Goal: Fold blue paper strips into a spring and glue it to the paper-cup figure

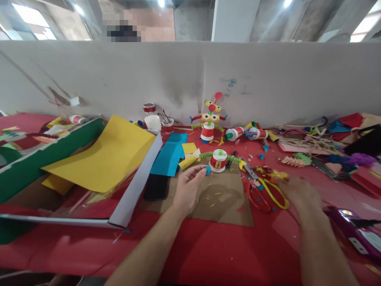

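My left hand [189, 190] is closed, pinching a small blue paper piece [207, 171] between thumb and fingertips. Just beyond it stands a red-and-white paper cup figure [218, 161] with green folded-paper arms, on a brown cardboard sheet [229, 198]. My right hand [297, 192] is smeared by motion at the right, beside a small yellow-and-orange object [278, 174] whose kind is unclear. Its fingers cannot be made out. Between the hands lie scissors with yellow handles [275, 194] and a pair with red handles [258, 198]. A yellow paper roll [187, 163] rests left of the cup.
At left, a box [127, 190] holds yellow sheets [110, 155]. Blue paper [171, 155] and a black phone [155, 186] lie beside it. Finished-looking cup figures [207, 129] stand by the partition [133, 79]. A purple power strip [354, 230] and craft scraps lie right.
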### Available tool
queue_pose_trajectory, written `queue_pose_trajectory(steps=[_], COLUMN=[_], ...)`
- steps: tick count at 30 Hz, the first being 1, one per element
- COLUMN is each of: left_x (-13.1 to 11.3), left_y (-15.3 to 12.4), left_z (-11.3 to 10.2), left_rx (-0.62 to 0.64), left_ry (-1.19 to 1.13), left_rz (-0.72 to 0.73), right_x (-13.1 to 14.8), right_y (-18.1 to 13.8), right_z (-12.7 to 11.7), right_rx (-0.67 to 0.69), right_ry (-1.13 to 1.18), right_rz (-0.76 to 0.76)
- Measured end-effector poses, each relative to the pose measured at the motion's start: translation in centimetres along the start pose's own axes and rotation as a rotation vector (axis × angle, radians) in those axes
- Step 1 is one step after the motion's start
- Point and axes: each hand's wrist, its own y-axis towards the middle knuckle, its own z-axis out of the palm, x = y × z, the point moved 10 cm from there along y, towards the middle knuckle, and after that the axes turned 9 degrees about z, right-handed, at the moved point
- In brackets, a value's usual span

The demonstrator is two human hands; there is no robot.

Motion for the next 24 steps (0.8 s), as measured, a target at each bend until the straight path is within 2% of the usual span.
queue_pose_trajectory(steps=[2, 3, 4, 6, 7, 8, 10, 15, 20, 24], left_x=[-0.1, -0.2, -0.3, -0.6, -0.7, -0.8, -0.9, 0.1, 1.3, 1.4], left_y=[-0.2, -0.2, -0.3, -0.3, -0.3, -0.3, -0.3, -0.4, -0.7, -0.7], left_z=[0.0, 0.0, 0.0, 0.0, 0.0, 0.0, 0.0, 0.5, 1.0, 1.0], left_rx=[-0.008, -0.010, -0.011, -0.009, -0.009, -0.008, -0.007, 0.029, 0.095, 0.113], left_ry=[0.049, 0.078, 0.106, 0.146, 0.157, 0.163, 0.161, 0.108, -0.012, -0.039], left_rz=[0.000, 0.001, 0.004, 0.013, 0.017, 0.020, 0.022, -0.017, -0.102, -0.138], right_x=[4.1, 6.8, 9.6, 14.4, 15.9, 16.9, 17.6, 16.6, 16.2, 16.4], right_y=[-3.3, -5.2, -7.2, -11.0, -12.4, -13.2, -13.9, -13.2, -12.7, -12.6], right_z=[-2.8, -3.1, -2.7, -1.3, -0.7, -0.4, 0.3, 1.7, 1.8, 2.5], right_rx=[-0.180, -0.129, 0.019, 0.345, 0.434, 0.459, 0.433, 0.421, 0.402, 0.447], right_ry=[0.164, 0.323, 0.512, 0.811, 0.900, 0.961, 1.036, 1.175, 1.183, 1.200], right_rz=[-0.170, -0.286, -0.398, -0.492, -0.491, -0.476, -0.436, -0.392, -0.432, -0.413])
